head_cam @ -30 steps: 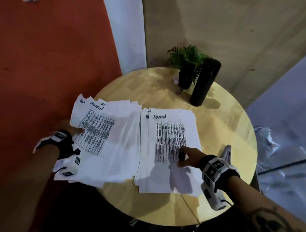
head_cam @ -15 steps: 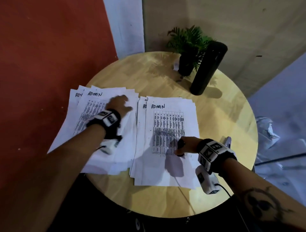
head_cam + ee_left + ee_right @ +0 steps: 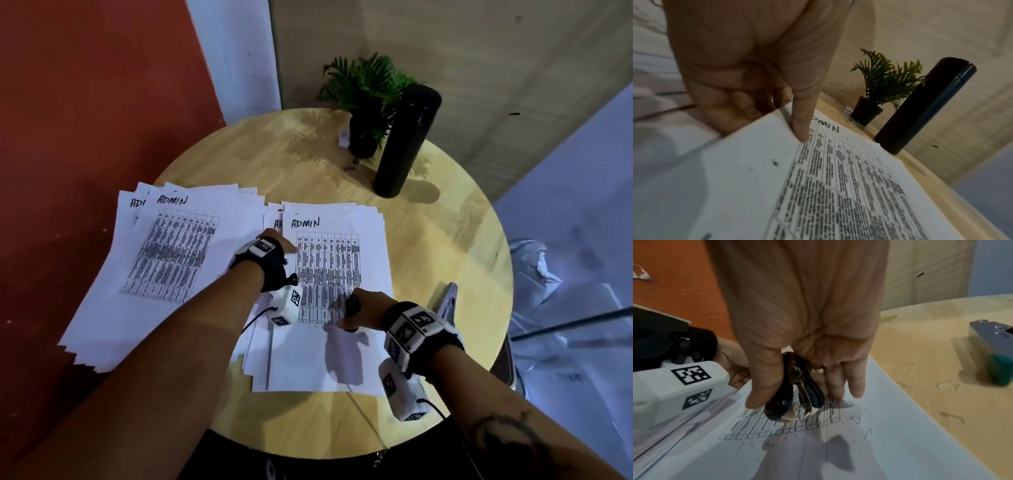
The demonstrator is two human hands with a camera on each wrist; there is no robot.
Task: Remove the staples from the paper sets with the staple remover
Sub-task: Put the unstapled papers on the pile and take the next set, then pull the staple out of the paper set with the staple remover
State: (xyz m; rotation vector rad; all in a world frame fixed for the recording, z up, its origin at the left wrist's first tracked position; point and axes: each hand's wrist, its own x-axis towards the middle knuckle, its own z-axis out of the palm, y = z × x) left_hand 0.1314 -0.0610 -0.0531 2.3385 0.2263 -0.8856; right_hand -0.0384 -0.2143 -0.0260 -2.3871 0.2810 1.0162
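**Hands over the right paper stack, remover gripped**

Table (image 3: 445, 246), round and wooden, carries two fanned piles of printed sheets: the left stack (image 3: 164, 274) overhangs the near left rim, the right stack (image 3: 342, 359) lies at the middle, and their inner edges overlap. Far right on the top stand a potted plant (image 3: 366, 92) and a dark cylinder (image 3: 404, 144), well apart from the papers. A grey stapler (image 3: 990, 344) lies near the right rim, with bare wood between it and the right stack. The left hand (image 3: 748, 65) pinches the far left edge of the right stack, thumb on top and fingers curled beneath. The right hand (image 3: 803, 340) grips the staple remover (image 3: 797, 386), prongs down on the printed grid near the sheet's middle. Loose bent staples (image 3: 953, 417) dot the paper and wood beside it.
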